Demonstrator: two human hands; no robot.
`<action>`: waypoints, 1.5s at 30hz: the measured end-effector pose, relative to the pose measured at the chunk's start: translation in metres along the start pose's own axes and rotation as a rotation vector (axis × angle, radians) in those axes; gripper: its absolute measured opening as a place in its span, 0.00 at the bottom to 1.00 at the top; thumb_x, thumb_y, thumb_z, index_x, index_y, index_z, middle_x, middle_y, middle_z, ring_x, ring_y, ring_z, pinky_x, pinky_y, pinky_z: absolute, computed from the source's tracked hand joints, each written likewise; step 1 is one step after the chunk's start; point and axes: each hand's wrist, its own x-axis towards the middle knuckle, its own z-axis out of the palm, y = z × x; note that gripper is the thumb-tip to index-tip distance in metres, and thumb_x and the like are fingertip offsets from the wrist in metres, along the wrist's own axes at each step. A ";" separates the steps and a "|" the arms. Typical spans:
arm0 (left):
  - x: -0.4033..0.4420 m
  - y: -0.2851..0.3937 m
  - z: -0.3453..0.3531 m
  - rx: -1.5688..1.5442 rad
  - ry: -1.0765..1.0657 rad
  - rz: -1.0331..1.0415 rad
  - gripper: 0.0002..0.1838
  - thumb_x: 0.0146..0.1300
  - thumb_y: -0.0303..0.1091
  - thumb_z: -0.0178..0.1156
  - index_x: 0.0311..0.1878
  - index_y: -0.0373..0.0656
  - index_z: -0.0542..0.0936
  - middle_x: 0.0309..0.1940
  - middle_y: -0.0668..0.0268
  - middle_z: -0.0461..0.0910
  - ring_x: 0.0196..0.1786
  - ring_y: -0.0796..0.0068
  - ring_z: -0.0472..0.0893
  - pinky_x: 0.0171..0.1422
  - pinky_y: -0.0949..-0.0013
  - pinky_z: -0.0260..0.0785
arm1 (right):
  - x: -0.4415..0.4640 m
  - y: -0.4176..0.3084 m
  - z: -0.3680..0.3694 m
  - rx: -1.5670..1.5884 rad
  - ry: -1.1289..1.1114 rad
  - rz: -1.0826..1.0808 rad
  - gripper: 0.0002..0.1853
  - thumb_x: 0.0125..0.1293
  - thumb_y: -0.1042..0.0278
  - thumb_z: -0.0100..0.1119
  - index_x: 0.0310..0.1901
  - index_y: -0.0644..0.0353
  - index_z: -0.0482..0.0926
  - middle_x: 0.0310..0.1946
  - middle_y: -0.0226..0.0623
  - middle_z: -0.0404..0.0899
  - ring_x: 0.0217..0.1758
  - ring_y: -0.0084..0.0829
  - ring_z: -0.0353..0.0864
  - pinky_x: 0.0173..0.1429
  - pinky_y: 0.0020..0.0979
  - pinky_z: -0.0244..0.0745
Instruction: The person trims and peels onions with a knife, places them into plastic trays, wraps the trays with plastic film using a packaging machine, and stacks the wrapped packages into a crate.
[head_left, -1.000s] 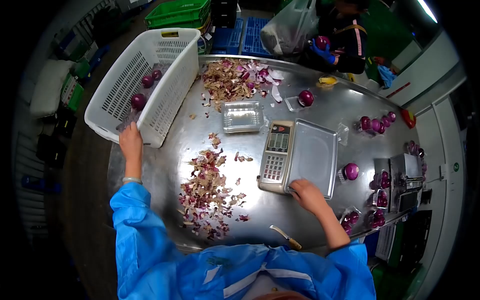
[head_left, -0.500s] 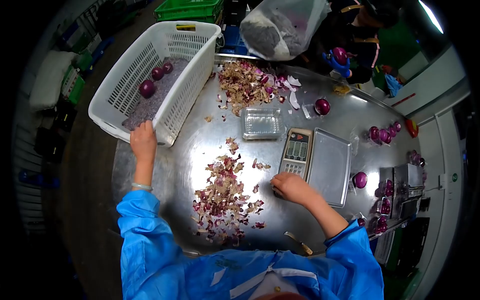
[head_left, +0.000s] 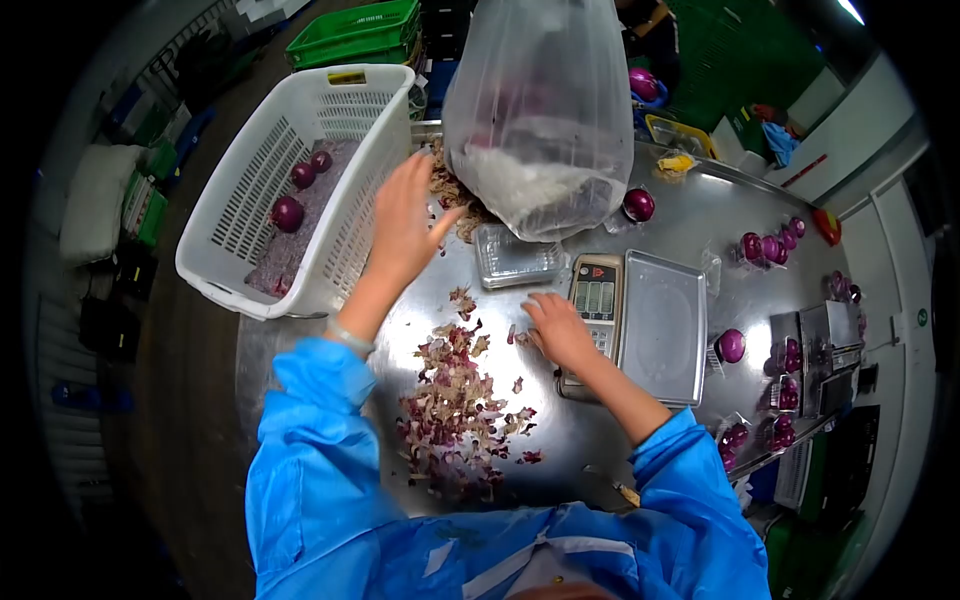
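My left hand [head_left: 405, 220] is raised beside the white basket [head_left: 345, 255], fingers stretched and thumb apart, with nothing in it. Inside the basket several red onions [head_left: 287, 213] lie on a clear plastic liner. My right hand [head_left: 560, 332] hovers between the clear plastic tray [head_left: 515, 262] and the scale [head_left: 597, 290], its fingers loosely spread and holding nothing I can see. In front of my left hand, a large translucent bag [head_left: 545, 140] hangs over the far side of the table and partly covers a heap of dry skins [head_left: 450, 185].
Onion peelings [head_left: 455, 390] are strewn over the steel table [head_left: 580, 430]. A knife [head_left: 627, 494] lies near the front edge. Single onions [head_left: 732, 346] and packed onions [head_left: 765, 248] stand at the right. Across the table, a co-worker's gloved hand is beside an onion [head_left: 643, 84].
My left hand has left the basket's rim and moved right and forward, opening. My right hand has shifted slightly up and left. The bag has come nearer over the table, covering the far peelings.
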 end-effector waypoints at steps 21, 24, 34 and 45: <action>0.170 0.068 0.094 0.130 0.476 0.247 0.32 0.57 0.53 0.69 0.58 0.42 0.77 0.57 0.59 0.75 0.65 0.58 0.70 0.72 0.49 0.56 | 0.037 -0.008 0.111 0.022 -0.196 -0.080 0.08 0.53 0.74 0.59 0.36 0.61 0.76 0.31 0.42 0.78 0.37 0.42 0.82 0.40 0.41 0.79; 0.182 0.060 0.111 0.270 0.300 0.203 0.39 0.50 0.61 0.71 0.58 0.41 0.78 0.57 0.62 0.74 0.66 0.60 0.68 0.75 0.49 0.52 | -0.004 -0.060 0.121 0.127 -0.281 -0.113 0.07 0.55 0.72 0.59 0.36 0.60 0.76 0.32 0.41 0.78 0.40 0.43 0.80 0.42 0.43 0.78; 0.154 0.060 0.124 0.708 0.040 0.702 0.30 0.54 0.58 0.67 0.50 0.42 0.80 0.58 0.61 0.73 0.71 0.59 0.63 0.78 0.53 0.48 | -0.079 -0.041 0.030 0.296 -0.129 0.072 0.15 0.61 0.67 0.64 0.48 0.60 0.76 0.48 0.41 0.78 0.51 0.44 0.79 0.56 0.42 0.76; 0.122 0.028 0.037 0.371 -0.253 0.741 0.14 0.62 0.49 0.62 0.31 0.49 0.75 0.19 0.68 0.76 0.25 0.64 0.79 0.33 0.60 0.68 | -0.053 -0.040 0.005 0.049 -0.014 -0.005 0.31 0.55 0.57 0.73 0.59 0.58 0.75 0.60 0.41 0.75 0.64 0.43 0.73 0.62 0.40 0.74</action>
